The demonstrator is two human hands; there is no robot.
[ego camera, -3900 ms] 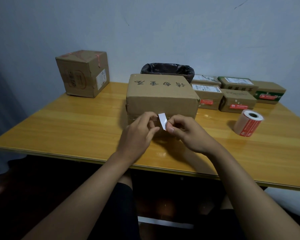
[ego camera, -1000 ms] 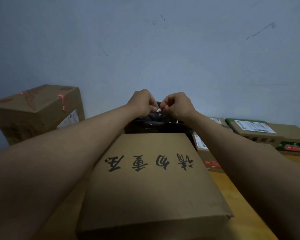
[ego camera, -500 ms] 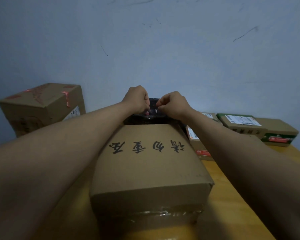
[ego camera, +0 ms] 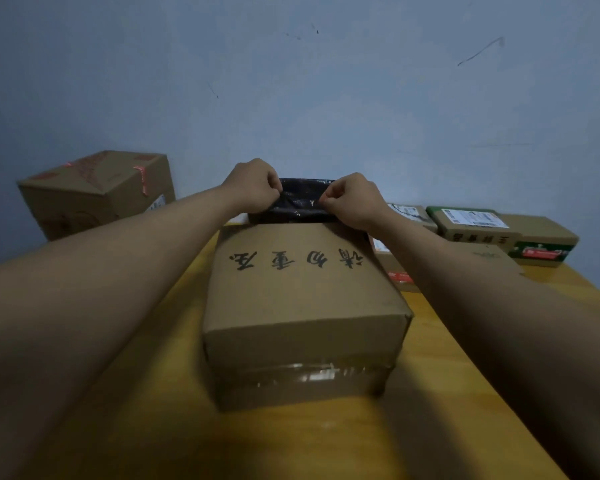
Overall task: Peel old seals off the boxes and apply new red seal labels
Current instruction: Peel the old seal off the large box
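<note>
Both arms stretched out over the box, hands parked above the bin at the back.

The big brown cardboard box with black handwritten characters on its lid (ego camera: 302,292) sits dead centre on the yellowish wooden table (ego camera: 465,375), clear tape running across its near side. Past its far edge is a bin lined with a black plastic bag (ego camera: 300,202). The left hand (ego camera: 252,188) and right hand (ego camera: 352,199) hover over that bin, a small gap between them, each with fingers curled in and fingertips pinched; can't tell whether anything is held, too small and dark. A taller brown carton with red tape strips (ego camera: 97,192) is far left by the wall, and several flat brown parcels with printed labels (ego camera: 478,230) are lined up on the right.
</note>
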